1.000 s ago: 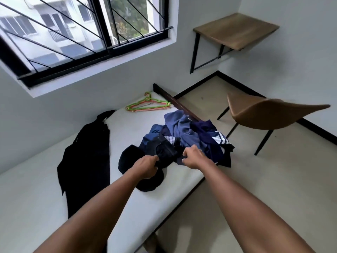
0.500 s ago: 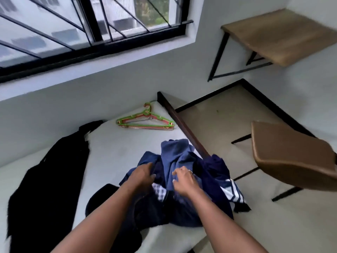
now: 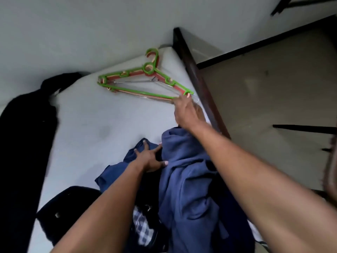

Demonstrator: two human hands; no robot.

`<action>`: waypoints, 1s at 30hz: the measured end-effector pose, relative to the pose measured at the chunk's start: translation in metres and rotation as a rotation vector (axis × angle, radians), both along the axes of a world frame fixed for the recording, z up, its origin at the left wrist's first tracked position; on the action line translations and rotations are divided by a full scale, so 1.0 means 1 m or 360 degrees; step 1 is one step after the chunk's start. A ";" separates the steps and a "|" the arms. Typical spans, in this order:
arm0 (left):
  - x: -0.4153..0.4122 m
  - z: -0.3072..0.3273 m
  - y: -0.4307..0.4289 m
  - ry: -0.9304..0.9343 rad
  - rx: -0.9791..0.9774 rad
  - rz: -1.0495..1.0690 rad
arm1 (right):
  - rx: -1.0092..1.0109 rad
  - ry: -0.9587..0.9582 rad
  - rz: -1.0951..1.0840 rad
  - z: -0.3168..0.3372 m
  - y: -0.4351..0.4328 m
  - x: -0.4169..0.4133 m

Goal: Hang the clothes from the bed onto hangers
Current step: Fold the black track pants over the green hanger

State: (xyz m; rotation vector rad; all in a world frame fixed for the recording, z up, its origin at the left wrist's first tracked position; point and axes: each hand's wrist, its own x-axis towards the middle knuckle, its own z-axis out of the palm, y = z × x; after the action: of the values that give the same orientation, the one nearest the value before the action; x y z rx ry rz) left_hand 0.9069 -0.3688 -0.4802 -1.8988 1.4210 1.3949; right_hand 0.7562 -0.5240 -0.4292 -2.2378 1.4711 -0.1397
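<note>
Partly, the right hand covers the hangers.

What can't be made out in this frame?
Head view, whether the right hand grips the hangers: its back hides the grip.
Head view, hanger count: they lie stacked, overlapping.
Head view, chair: blurred, cut by the right edge.
Head view, clothes pile's near part: covered by both forearms.

Right grip outstretched, left grip splayed
</note>
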 end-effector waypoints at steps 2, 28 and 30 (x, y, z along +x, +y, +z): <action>-0.003 -0.021 0.007 0.0027 0.0010 0.0080 | -0.0128 0.0079 0.0017 -0.025 -0.033 0.012; 0.059 0.164 0.129 0.0141 -0.0920 0.0924 | -0.0143 0.0171 -0.0425 0.162 0.137 0.014; 0.081 0.205 0.178 0.0141 -0.0985 0.1088 | -0.0120 0.0157 -0.0370 0.196 0.208 0.025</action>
State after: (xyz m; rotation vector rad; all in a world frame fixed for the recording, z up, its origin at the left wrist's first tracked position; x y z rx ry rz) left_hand 0.9884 -0.1911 -0.2749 -2.9612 1.4150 1.4140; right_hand 0.7808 -0.3162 -0.2332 -2.1522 1.8053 -0.1617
